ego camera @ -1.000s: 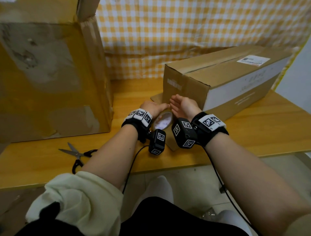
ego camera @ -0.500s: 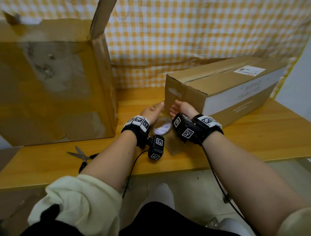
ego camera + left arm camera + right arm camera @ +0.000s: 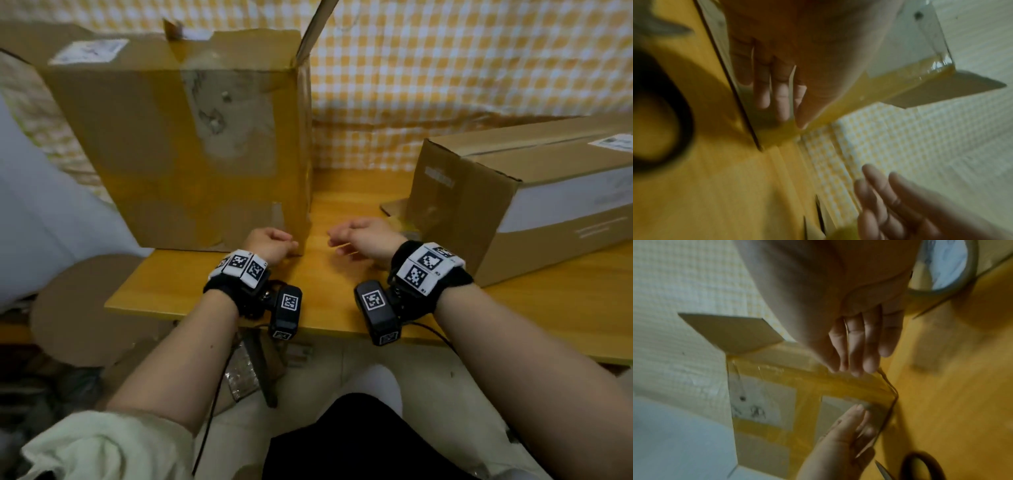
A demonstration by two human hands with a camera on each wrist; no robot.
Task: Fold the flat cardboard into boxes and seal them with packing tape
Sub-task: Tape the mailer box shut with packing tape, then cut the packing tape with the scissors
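A tall, tape-patched cardboard box (image 3: 178, 144) stands upright at the table's left, one top flap (image 3: 313, 27) raised. My left hand (image 3: 274, 244) touches its front face low by the near right corner; the left wrist view shows its fingers (image 3: 781, 97) lying fairly straight against the cardboard. Just right of that corner my right hand (image 3: 359, 236) hovers over the table, holding nothing, and in the right wrist view its fingertips (image 3: 855, 366) reach the box's taped edge (image 3: 888, 386). A packing tape roll (image 3: 953, 290) lies on the table behind my right wrist.
A long closed box (image 3: 513, 192) lies at the right on a flat cardboard piece (image 3: 394, 207). Black-handled scissors (image 3: 920, 467) lie on the wooden table (image 3: 325, 277) near my left hand. A yellow checked cloth (image 3: 445, 68) hangs behind. Cardboard scraps (image 3: 78, 308) lie on the floor.
Both hands have left the tape roll beside the long box and moved left to the tall box's near right corner. The head view has swung left with them.
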